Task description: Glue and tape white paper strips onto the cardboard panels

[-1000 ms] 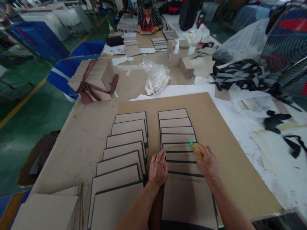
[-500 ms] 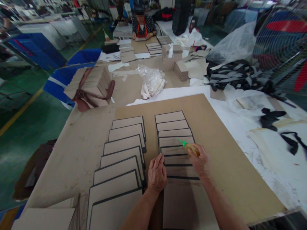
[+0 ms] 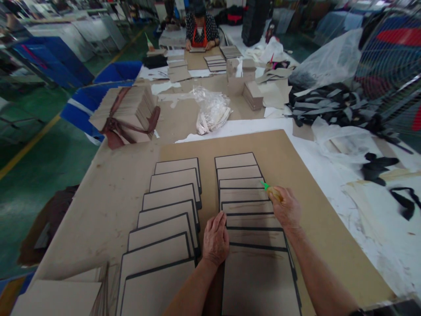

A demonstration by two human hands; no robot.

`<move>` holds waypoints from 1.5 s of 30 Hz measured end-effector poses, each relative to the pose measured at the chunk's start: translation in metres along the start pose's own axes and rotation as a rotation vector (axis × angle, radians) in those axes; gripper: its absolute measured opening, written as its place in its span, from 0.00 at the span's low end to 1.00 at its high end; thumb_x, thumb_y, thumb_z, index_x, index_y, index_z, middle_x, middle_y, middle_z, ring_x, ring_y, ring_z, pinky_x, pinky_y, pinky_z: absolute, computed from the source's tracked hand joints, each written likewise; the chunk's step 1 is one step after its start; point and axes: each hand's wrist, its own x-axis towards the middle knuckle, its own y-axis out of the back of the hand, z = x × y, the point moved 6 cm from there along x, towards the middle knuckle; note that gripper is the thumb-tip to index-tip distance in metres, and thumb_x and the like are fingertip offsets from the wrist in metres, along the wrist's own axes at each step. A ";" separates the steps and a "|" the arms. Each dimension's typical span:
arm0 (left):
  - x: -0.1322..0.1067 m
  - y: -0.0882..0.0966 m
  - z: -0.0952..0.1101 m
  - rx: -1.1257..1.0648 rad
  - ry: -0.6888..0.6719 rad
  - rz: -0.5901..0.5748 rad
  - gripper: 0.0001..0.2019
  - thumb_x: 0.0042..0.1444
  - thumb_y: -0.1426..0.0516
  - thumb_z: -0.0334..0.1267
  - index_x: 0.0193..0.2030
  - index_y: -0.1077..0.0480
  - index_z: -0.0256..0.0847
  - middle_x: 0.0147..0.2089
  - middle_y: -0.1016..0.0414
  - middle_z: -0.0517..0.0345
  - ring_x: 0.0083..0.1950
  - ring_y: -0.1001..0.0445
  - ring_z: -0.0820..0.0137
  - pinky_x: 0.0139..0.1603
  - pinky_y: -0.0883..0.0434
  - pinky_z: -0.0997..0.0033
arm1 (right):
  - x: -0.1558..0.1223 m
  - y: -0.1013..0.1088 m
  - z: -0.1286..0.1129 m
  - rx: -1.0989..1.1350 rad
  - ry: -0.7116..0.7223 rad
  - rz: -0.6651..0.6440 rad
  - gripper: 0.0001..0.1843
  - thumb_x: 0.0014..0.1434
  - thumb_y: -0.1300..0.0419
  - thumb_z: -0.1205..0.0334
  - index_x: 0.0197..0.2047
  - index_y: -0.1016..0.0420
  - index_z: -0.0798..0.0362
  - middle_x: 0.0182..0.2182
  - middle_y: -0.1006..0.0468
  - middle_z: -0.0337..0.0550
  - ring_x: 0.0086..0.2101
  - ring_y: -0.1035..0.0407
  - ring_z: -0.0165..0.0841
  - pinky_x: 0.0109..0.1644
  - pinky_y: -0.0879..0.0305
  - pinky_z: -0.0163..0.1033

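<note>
Several nearer black-edged panels (image 3: 243, 207) look streaked, farther panels (image 3: 234, 161) bare; right hand (image 3: 287, 208) grips green-tipped bottle (image 3: 272, 193), left hand (image 3: 215, 239) lies unclenched.

To the right of the right hand (image 3: 287, 208), the brown board (image 3: 319, 210) lay open. The left hand (image 3: 216, 239) blocked the near gap between the panel rows (image 3: 158, 217).

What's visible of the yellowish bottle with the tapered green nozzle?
The yellowish, plastic-looking bottle has a tapered green nozzle. The bare right hand grips it, hiding much of its body. It is tilted, nozzle pointing away and leftward, at the right edge of the right column of overlapping beige, black-edged boards. Whether the tip touches one can't be told.
</note>
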 end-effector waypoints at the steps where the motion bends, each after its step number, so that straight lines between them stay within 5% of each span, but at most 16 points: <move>1: 0.000 0.000 0.000 -0.002 -0.002 0.002 0.26 0.60 0.49 0.26 0.66 0.36 0.39 0.65 0.32 0.48 0.59 0.34 0.57 0.63 0.30 0.50 | 0.001 0.000 -0.001 -0.015 0.013 -0.006 0.16 0.61 0.42 0.50 0.46 0.21 0.48 0.36 0.24 0.42 0.32 0.33 0.34 0.34 0.42 0.37; 12: 0.000 0.002 0.002 -0.018 0.031 -0.025 0.27 0.59 0.49 0.26 0.66 0.36 0.40 0.65 0.31 0.50 0.60 0.35 0.59 0.63 0.30 0.51 | -0.003 -0.011 -0.031 0.018 0.112 -0.059 0.15 0.64 0.42 0.52 0.47 0.21 0.49 0.35 0.22 0.42 0.32 0.31 0.33 0.34 0.42 0.35; 29: -0.001 0.001 0.001 0.004 0.030 -0.035 0.25 0.60 0.49 0.26 0.64 0.34 0.35 0.65 0.31 0.46 0.61 0.35 0.57 0.63 0.30 0.50 | -0.026 -0.049 -0.122 0.257 0.228 -0.184 0.11 0.66 0.43 0.58 0.47 0.22 0.49 0.35 0.23 0.42 0.33 0.28 0.32 0.36 0.37 0.34; 33: 0.000 0.001 0.001 -0.005 0.020 -0.033 0.25 0.59 0.49 0.26 0.65 0.34 0.37 0.66 0.32 0.47 0.61 0.35 0.57 0.63 0.30 0.50 | -0.024 -0.046 -0.109 0.244 0.181 -0.187 0.12 0.65 0.43 0.56 0.47 0.22 0.48 0.36 0.23 0.42 0.34 0.29 0.33 0.36 0.37 0.35; 41: 0.000 0.001 0.001 0.001 0.026 -0.022 0.26 0.59 0.48 0.25 0.65 0.35 0.38 0.65 0.31 0.49 0.60 0.35 0.58 0.64 0.30 0.50 | -0.017 -0.011 -0.022 0.082 0.019 -0.006 0.17 0.63 0.43 0.49 0.47 0.22 0.49 0.39 0.21 0.45 0.35 0.28 0.37 0.37 0.37 0.38; 45: 0.000 0.001 0.001 0.012 0.030 -0.035 0.27 0.59 0.49 0.25 0.65 0.36 0.38 0.65 0.31 0.49 0.60 0.34 0.58 0.64 0.30 0.50 | -0.020 -0.015 -0.031 0.076 0.053 -0.007 0.17 0.64 0.43 0.50 0.48 0.22 0.50 0.38 0.21 0.45 0.35 0.29 0.36 0.36 0.37 0.37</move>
